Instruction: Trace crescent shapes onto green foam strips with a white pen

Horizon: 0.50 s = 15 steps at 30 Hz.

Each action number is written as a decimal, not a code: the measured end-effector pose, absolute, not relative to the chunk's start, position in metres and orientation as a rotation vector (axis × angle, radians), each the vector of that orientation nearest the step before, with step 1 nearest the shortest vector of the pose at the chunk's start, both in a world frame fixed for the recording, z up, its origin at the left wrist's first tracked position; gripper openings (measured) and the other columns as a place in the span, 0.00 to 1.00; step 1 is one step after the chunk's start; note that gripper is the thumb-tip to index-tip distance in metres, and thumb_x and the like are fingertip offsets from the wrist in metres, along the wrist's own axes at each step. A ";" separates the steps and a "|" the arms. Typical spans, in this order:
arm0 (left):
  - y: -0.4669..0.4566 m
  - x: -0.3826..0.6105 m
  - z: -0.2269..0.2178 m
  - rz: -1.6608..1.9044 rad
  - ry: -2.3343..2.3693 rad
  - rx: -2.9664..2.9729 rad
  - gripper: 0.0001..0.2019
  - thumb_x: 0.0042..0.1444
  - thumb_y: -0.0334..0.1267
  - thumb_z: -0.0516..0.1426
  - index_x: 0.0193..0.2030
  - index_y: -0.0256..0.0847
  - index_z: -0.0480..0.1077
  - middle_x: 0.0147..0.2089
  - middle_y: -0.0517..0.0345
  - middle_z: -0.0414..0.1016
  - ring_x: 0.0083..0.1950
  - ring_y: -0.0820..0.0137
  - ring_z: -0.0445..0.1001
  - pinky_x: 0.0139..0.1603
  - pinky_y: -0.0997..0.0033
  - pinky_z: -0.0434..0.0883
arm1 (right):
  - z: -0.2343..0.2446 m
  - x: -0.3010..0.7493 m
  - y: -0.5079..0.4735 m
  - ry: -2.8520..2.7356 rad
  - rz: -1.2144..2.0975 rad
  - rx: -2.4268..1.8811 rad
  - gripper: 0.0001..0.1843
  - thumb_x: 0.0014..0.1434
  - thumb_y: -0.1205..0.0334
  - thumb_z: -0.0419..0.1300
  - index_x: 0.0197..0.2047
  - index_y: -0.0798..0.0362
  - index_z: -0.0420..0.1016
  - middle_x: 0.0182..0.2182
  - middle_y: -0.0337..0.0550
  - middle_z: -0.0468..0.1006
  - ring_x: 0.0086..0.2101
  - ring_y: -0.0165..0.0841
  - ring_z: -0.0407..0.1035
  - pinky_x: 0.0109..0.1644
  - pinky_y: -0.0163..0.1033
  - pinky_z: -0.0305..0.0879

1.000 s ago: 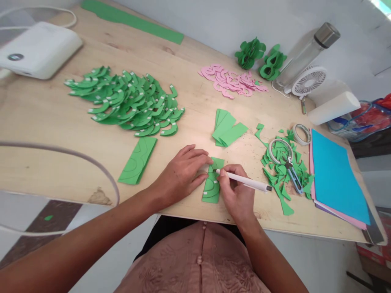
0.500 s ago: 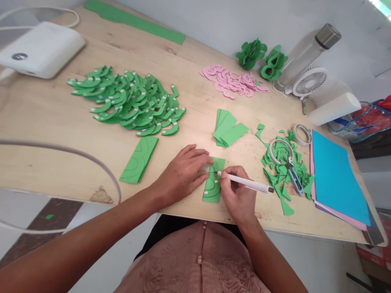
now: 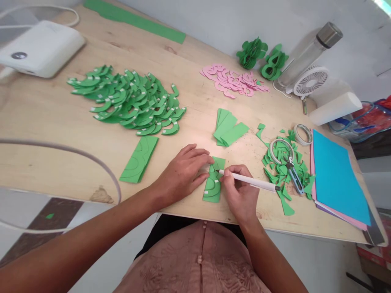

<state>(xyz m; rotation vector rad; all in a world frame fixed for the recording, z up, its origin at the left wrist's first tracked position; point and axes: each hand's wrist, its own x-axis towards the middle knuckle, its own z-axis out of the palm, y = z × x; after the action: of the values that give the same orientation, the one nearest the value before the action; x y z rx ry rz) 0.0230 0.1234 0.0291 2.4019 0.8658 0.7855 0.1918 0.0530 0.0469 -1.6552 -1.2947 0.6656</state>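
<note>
A white pen [image 3: 253,180] is pinched in my right hand [image 3: 241,195], its tip on a green paper strip [image 3: 210,197] near the table's front edge. On that strip lies a curved green cutout [image 3: 215,187] with small white tape bits. My left hand [image 3: 182,176] lies flat, its fingertips stretched onto the strip's left side. Left of it rests a folded green piece [image 3: 139,160] with pencilled curves. Farther back are several blank green strips [image 3: 227,128], fanned over one another.
A heap of taped green cutouts [image 3: 134,101] spreads at left, pink cutouts [image 3: 233,81] at the back. Scissors [image 3: 295,177] and a tape roll [image 3: 303,135] lie by green scraps [image 3: 275,173]. Coloured sheets [image 3: 339,179] are stacked at right. A cable [image 3: 76,152] crosses the left edge.
The pen's tip has shifted slightly right and up along the strip, and its rear end has swung a little to the right. My left hand stays put.
</note>
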 end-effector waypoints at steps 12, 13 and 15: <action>0.124 0.023 0.026 0.812 0.847 2.418 0.10 0.64 0.31 0.54 0.51 0.39 0.68 0.49 0.51 0.78 0.59 0.62 0.73 0.69 0.47 0.62 | 0.045 0.192 0.054 -1.345 0.683 -1.660 0.06 0.61 0.60 0.57 0.32 0.50 0.71 0.25 0.37 0.76 0.24 0.29 0.70 0.28 0.34 0.65; 0.124 0.023 0.026 0.807 0.851 2.417 0.10 0.63 0.31 0.53 0.51 0.40 0.68 0.50 0.51 0.78 0.59 0.62 0.73 0.69 0.47 0.62 | 0.045 0.192 0.054 -1.353 0.682 -1.659 0.06 0.61 0.60 0.57 0.32 0.50 0.71 0.25 0.37 0.76 0.25 0.29 0.70 0.28 0.34 0.65; 0.124 0.023 0.026 0.801 0.855 2.412 0.10 0.64 0.31 0.53 0.51 0.40 0.68 0.50 0.51 0.77 0.59 0.62 0.72 0.69 0.46 0.62 | 0.045 0.192 0.054 -1.363 0.680 -1.658 0.06 0.62 0.60 0.57 0.33 0.50 0.71 0.25 0.37 0.76 0.25 0.29 0.70 0.28 0.34 0.65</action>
<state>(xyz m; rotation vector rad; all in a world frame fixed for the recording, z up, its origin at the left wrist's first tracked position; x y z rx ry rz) 0.0234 0.1237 0.0265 2.4117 0.8550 0.8013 0.1919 0.0539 0.0450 -1.6576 -1.3629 0.6795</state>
